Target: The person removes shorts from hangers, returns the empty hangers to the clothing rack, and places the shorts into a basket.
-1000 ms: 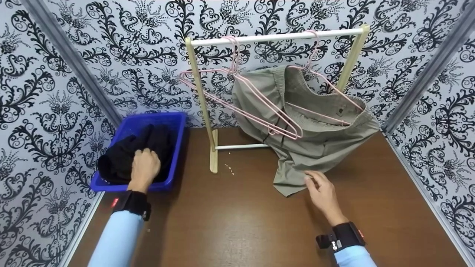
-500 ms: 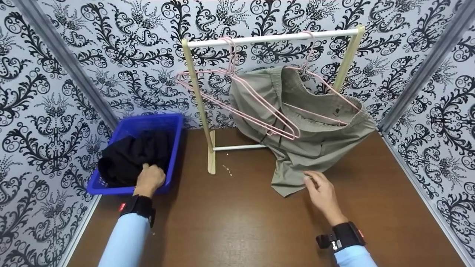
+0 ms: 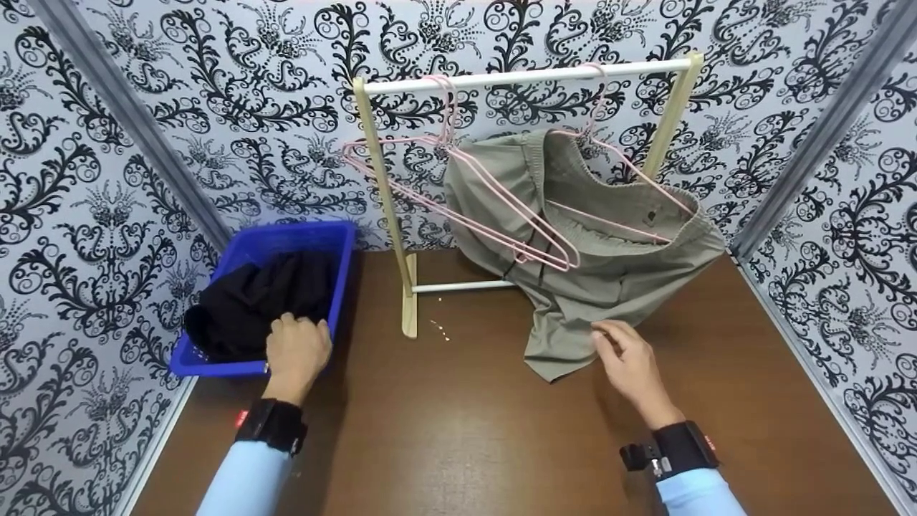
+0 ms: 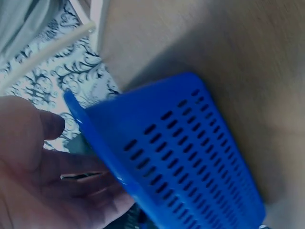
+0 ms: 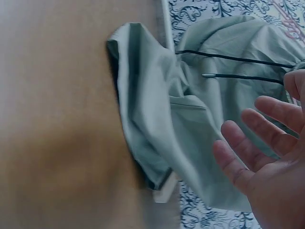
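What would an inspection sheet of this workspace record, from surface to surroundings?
Surface: brown wood-look table.
Job's things: grey-green cloth shorts on a thin pink hanger; bare pink hangers; wooden rack with white bars; black cloth garment inside a rectangular blue plastic basket.
Clutter: small pale specks near the rack.
Hands: left hand over the basket's near rim; right hand beside the shorts, contact unclear.
Cables: nothing seen.
Surroundings: black-and-white patterned walls, grey frame strips.

Left hand (image 3: 297, 351) back up, fingers (image 4: 76, 162) seemingly loosely bent, partly hidden, right hand (image 3: 632, 365) with fingers (image 5: 269, 128) apart and gently curved, both forearms (image 3: 247, 479) stretched forward, well apart
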Demonstrator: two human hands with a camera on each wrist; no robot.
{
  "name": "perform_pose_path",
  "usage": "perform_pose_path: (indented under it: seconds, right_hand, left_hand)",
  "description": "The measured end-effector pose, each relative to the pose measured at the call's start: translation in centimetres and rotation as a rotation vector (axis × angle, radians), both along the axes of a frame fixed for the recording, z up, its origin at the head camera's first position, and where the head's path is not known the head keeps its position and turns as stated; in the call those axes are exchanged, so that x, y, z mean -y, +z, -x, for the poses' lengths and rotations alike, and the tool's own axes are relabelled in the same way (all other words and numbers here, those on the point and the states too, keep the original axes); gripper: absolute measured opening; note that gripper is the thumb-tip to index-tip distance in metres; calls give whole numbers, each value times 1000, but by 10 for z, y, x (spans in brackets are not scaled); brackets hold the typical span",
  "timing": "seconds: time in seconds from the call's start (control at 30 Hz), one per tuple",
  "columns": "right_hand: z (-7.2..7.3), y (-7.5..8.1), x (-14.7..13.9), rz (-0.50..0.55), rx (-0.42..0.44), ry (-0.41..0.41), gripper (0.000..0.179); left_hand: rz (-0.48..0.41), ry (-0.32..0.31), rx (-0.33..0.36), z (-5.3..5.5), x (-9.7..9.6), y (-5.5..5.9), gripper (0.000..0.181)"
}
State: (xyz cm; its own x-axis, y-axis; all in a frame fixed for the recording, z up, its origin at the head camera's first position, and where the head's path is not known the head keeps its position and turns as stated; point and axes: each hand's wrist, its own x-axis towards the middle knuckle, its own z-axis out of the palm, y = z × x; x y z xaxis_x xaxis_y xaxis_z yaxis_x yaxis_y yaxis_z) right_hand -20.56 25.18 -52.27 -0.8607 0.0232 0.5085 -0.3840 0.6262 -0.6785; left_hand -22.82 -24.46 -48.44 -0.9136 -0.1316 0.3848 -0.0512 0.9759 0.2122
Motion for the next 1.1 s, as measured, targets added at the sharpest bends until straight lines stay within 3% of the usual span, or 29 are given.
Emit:
perform_pose_path:
  seconds: [0.13, 0.33, 0.53, 0.73, 0.87, 1.1]
  right_hand:
    - [2, 13, -4, -13, 20, -2, 23]
    - [6, 30, -11, -29, -3, -3, 24]
    - [12, 42, -16, -32, -36, 8, 26]
    - [19, 50, -21, -9, -66, 33, 29]
    - [23, 56, -24, -30, -117, 18, 29]
    - [23, 68, -29, -18, -130, 18, 30]
  left_hand:
    - [52, -18, -155, -2, -13, 3, 39]
    - [4, -106, -248, 4, -34, 7, 38]
    - [-103, -227, -286, 9, -60, 13, 43]
    - [-147, -319, -356, 11, -84, 15, 50]
    - [-154, -352, -369, 13, -97, 17, 52]
    - [-177, -371, -320, 13, -115, 20, 57]
